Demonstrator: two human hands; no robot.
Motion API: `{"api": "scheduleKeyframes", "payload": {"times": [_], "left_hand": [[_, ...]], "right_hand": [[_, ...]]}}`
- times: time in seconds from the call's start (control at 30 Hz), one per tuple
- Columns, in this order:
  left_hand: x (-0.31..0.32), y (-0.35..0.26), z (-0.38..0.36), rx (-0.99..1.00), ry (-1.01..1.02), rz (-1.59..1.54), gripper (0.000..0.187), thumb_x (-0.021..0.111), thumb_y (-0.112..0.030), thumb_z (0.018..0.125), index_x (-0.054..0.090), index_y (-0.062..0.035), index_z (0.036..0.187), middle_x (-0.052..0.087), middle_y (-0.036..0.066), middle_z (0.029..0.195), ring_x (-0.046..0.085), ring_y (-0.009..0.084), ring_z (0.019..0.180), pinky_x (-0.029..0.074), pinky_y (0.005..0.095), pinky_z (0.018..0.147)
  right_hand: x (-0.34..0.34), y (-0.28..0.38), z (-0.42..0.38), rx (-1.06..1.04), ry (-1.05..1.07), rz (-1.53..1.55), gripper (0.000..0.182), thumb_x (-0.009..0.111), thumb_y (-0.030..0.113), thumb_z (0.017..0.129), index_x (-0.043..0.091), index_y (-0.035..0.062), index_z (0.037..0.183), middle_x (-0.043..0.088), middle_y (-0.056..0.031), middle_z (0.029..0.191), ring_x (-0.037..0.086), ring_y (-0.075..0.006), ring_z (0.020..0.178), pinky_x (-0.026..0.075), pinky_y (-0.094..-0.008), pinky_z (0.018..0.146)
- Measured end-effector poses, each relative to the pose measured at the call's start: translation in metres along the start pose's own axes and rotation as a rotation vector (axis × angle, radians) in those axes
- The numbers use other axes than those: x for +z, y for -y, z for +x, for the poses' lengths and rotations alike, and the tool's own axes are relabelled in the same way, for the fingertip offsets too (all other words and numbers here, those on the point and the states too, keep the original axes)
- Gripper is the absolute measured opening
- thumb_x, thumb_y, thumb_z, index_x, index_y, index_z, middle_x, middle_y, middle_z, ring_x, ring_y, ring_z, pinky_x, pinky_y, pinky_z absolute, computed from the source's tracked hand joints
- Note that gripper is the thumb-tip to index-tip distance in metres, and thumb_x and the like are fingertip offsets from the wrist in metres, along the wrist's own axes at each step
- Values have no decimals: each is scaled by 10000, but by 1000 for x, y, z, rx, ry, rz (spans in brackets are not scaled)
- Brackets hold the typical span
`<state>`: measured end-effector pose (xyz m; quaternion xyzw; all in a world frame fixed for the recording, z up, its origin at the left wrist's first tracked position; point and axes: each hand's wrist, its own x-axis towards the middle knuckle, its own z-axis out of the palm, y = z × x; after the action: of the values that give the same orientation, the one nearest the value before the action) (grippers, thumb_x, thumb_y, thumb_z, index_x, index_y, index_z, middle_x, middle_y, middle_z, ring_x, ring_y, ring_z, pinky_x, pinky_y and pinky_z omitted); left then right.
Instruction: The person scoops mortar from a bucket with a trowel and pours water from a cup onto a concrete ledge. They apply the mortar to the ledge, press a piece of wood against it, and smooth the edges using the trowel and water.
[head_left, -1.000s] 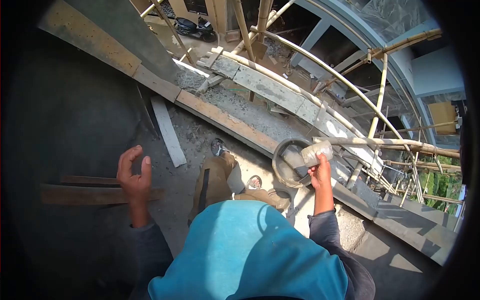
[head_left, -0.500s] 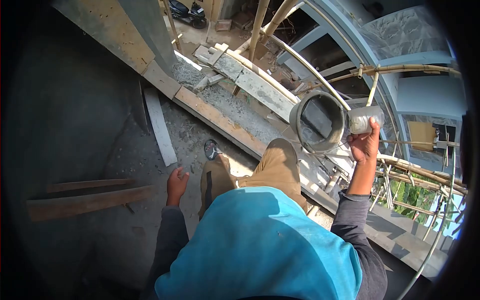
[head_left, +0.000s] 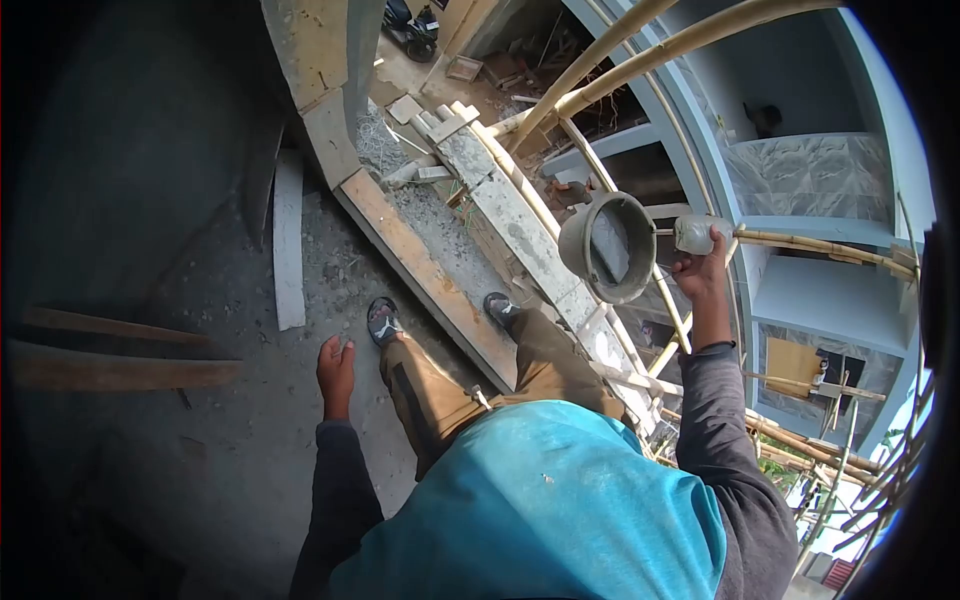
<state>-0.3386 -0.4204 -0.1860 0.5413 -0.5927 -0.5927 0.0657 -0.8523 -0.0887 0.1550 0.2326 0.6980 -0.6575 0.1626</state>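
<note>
My right hand [head_left: 708, 275] is closed round a clear plastic cup [head_left: 694, 234] with whitish contents. Just left of that hand a grey bucket [head_left: 608, 248] hangs tilted, with its mouth facing me and something flat and grey inside. Whether its handle runs into my fingers is too small to tell. Low at my left side, my left hand [head_left: 337, 375] hangs with loosely bent fingers, thumb apart, and nothing in it.
A low ledge with a wooden board [head_left: 405, 235] runs between my feet. Beyond it lie a cement-stained plank [head_left: 510, 215] and bamboo poles [head_left: 690, 50]. A white board [head_left: 288, 240] and brown planks [head_left: 130, 368] lie on the left floor.
One foot now shows beyond the ledge, with my legs further apart. The bucket and my right hand have shifted a little left in view. The camera view has turned.
</note>
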Motion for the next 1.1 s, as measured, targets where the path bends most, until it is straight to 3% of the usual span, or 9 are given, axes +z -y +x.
{"api": "scheduleKeyframes", "payload": {"times": [0.17,0.23,0.4,0.67,0.8,0.87,0.97,1.03,1.1], "left_hand": [[61,46,-19,-92,-177,75,515,692,-297,902,552,-34,1322,557,179,1311,582,283,1153,486,388,950],[97,46,-36,-120,-181,120,522,698,-296,894,551,-41,1325,562,163,1299,586,287,1122,485,392,944],[162,16,-105,-167,-249,299,492,711,-242,876,571,-32,1298,572,150,1237,575,283,1068,465,384,946],[206,-21,-201,-195,-374,519,450,740,-197,844,613,-9,1233,581,152,1218,578,289,1058,468,395,939],[243,-36,-182,-97,-359,569,443,746,-202,839,621,-24,1225,573,154,1241,580,282,1055,472,376,926],[272,-66,-150,-208,-277,443,445,753,-226,836,626,-42,1221,564,158,1261,576,286,1094,468,366,947],[307,-35,-104,-141,-185,546,476,753,-315,833,633,-54,1213,569,184,1268,570,338,1144,453,392,1001],[333,-12,-78,-148,-153,471,485,763,-333,821,641,-42,1189,577,201,1254,552,356,1169,438,410,1022],[354,22,-52,-142,-99,499,518,771,-330,815,624,-49,1226,564,201,1259,549,347,1172,447,402,1013]], "right_hand": [[4,-103,123,221,17,-16,635,709,613,720,572,194,1177,489,-11,977,425,-127,735,385,-309,649],[6,-148,166,270,127,-25,607,724,588,729,569,185,1156,490,-23,971,432,-140,748,404,-332,679],[5,-241,248,326,125,-62,529,746,508,746,562,176,1114,488,-24,933,430,-152,721,419,-385,714],[-13,-277,309,348,262,-108,508,743,496,771,571,176,1126,505,0,855,455,-141,702,434,-373,720],[-25,-265,316,286,300,-183,515,741,468,782,567,154,1152,535,1,887,473,-136,715,442,-371,705],[-32,-268,322,174,321,-210,482,727,346,818,563,104,1201,574,-19,970,475,-105,696,400,-274,580],[-64,-285,349,149,370,-311,461,713,291,834,560,82,1215,598,-27,998,520,-105,748,417,-266,583],[-90,-304,371,136,388,-397,503,722,294,826,562,52,1237,628,-41,1038,583,-135,805,471,-278,654],[-106,-323,382,37,250,-430,519,735,271,816,569,29,1244,643,-71,1106,623,-178,929,495,-318,778]]}}
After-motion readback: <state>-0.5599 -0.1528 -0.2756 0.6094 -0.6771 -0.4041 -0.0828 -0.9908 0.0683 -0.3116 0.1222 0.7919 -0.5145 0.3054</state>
